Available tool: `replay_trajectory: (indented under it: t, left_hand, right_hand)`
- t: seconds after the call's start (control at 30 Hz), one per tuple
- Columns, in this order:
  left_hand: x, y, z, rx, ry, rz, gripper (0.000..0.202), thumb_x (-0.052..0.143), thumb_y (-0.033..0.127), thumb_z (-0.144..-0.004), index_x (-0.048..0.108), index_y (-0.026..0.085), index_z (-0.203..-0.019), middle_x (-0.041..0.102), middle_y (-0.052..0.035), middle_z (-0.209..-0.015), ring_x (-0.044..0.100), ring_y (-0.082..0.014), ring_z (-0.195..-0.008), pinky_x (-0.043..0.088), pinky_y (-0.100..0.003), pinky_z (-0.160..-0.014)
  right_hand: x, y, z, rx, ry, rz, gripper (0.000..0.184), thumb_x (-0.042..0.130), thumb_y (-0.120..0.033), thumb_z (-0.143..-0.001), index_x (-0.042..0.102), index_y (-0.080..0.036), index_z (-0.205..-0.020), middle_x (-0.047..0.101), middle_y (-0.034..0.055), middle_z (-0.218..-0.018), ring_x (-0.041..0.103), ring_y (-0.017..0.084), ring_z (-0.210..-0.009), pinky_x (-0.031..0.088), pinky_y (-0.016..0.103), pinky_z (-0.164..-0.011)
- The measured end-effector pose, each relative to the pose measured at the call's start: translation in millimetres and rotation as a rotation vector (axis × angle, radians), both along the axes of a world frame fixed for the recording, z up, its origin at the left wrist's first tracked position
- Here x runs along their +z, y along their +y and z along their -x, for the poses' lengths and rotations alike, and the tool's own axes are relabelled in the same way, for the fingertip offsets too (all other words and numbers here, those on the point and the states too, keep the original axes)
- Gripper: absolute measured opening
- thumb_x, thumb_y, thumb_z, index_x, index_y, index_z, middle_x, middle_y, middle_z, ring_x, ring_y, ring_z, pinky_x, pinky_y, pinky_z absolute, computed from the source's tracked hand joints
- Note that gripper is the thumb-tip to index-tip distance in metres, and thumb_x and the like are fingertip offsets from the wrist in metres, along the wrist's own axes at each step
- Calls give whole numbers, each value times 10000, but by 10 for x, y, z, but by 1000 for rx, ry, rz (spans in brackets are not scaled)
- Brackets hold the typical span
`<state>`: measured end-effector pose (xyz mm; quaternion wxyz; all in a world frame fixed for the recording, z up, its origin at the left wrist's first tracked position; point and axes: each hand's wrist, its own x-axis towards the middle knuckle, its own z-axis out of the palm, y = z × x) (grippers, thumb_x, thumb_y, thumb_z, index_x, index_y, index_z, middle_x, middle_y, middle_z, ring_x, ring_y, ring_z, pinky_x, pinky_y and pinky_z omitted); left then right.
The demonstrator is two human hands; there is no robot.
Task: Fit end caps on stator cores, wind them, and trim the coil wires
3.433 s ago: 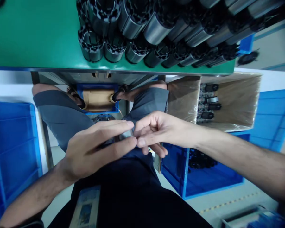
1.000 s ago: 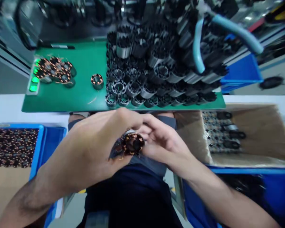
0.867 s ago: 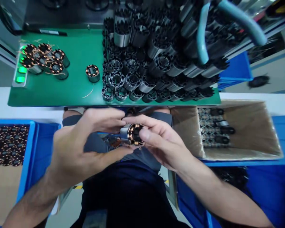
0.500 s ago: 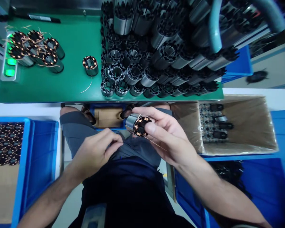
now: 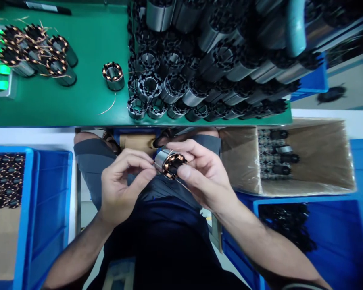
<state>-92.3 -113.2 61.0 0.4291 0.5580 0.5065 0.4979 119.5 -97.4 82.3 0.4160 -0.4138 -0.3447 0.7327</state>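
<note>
Over my lap, my right hand (image 5: 204, 173) grips a wound motor stator (image 5: 161, 160), thumb at its bore and fingers round the far side. Copper windings ring the end turned towards me, and a loose wire trails below it. At the stator's left side is my left hand (image 5: 128, 181), thumb and forefinger pinched together; whatever lies between their tips is too small to make out. A single wound stator (image 5: 114, 82) stands on the green bench (image 5: 87, 100), a loose wire end in front of it.
Rows of unwound stator cores (image 5: 149, 86) fill the bench's middle and right, below a pale blue hose (image 5: 295, 32). Wound stators (image 5: 65, 74) cluster at left beside green-lit buttons (image 5: 2, 84). A blue crate (image 5: 50, 201) flanks me at left, a lined carton (image 5: 320, 157) at right.
My left hand has risen and moved right to the stator, its fingertips now pinched at the side. The stator has shifted slightly left and down in my right hand. The view has shifted a little.
</note>
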Motion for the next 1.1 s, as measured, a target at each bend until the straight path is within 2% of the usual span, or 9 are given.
replay_trajectory:
  t: [0.13, 0.33, 0.43, 0.63, 0.7, 0.77, 0.83, 0.97, 1.1]
  left_hand:
    - [-233, 16, 71, -4, -117, 188, 395, 892, 585, -1096, 874, 219, -948, 889, -105, -1074, 850, -231, -990, 695, -294, -732]
    - [110, 144, 171, -226, -104, 75, 36, 965, 321, -1058, 951, 289, -1050, 897, -63, -1107, 857, -219, -1033, 732, -327, -886]
    - [165, 128, 142, -260, -57, 59, 121, 873, 331, -1129, 887, 246, -1045, 873, -86, -1156, 835, -223, -1072, 718, -318, -882]
    - [-194, -75, 125, -184, -89, 204, 237, 688, 395, -1241, 723, 223, -1081, 821, -104, -1306, 849, -200, -1153, 705, -245, -815]
    - [-245, -87, 174, -113, -31, 106, 196, 804, 425, -1182, 725, 247, -1190, 828, -102, -1381, 846, -230, -1288, 737, -304, -966]
    - [-186, -65, 213, -102, 82, -118, 562, 1015, 521, -1005, 719, 282, -1419, 815, -124, -1505, 805, -318, -1461, 710, -470, -1212]
    - [-46, -39, 218, -155, 204, -310, 940, 1135, 554, -850, 665, 300, -1624, 838, -136, -1527, 816, -377, -1477, 641, -586, -1348]
    - [207, -31, 156, -213, 299, -307, 835, 1055, 411, -984, 645, 317, -1705, 913, -72, -1428, 942, -289, -1177, 792, -435, -1129]
    - [234, -21, 110, -201, 365, -409, 666, 1037, 318, -997, 737, 232, -1586, 944, -36, -1335, 953, -225, -1063, 784, -305, -1072]
  right_hand:
    - [1, -41, -111, 81, -4, -7, 540, 1036, -530, -960, 836, -230, -1362, 935, 106, -1207, 920, 257, -1087, 759, 347, -953]
    - [-16, -50, -122, 132, -50, -45, 457, 1078, -324, -935, 836, -243, -1313, 922, 58, -1156, 876, 168, -986, 720, 242, -887]
    - [-51, -65, -123, 137, -83, -62, 506, 1080, -388, -937, 815, -242, -1343, 916, 74, -1176, 879, 195, -1040, 715, 261, -900]
    - [-47, -101, -199, 41, 31, -59, 583, 982, -465, -1037, 684, -310, -1514, 918, 41, -1190, 897, 196, -986, 729, 301, -917]
    - [-28, -98, -202, 26, -26, -63, 587, 1012, -424, -1019, 690, -310, -1496, 905, 20, -1145, 881, 177, -963, 720, 273, -898]
    - [-23, -99, -177, 44, -74, -50, 610, 1043, -401, -992, 693, -304, -1483, 887, 7, -1115, 873, 168, -968, 714, 253, -898]
    - [-28, -101, -135, 89, -51, -42, 648, 1053, -395, -984, 678, -312, -1507, 874, -2, -1108, 874, 167, -985, 716, 251, -911]
    - [-1, -63, -86, 124, -117, -180, 672, 1089, -310, -936, 753, -323, -1518, 850, -2, -1115, 855, 178, -1016, 717, 271, -903]
    - [36, 17, -137, 24, -348, -550, 247, 1081, -201, -925, 929, -292, -1097, 842, 1, -1023, 778, 165, -927, 656, 292, -843]
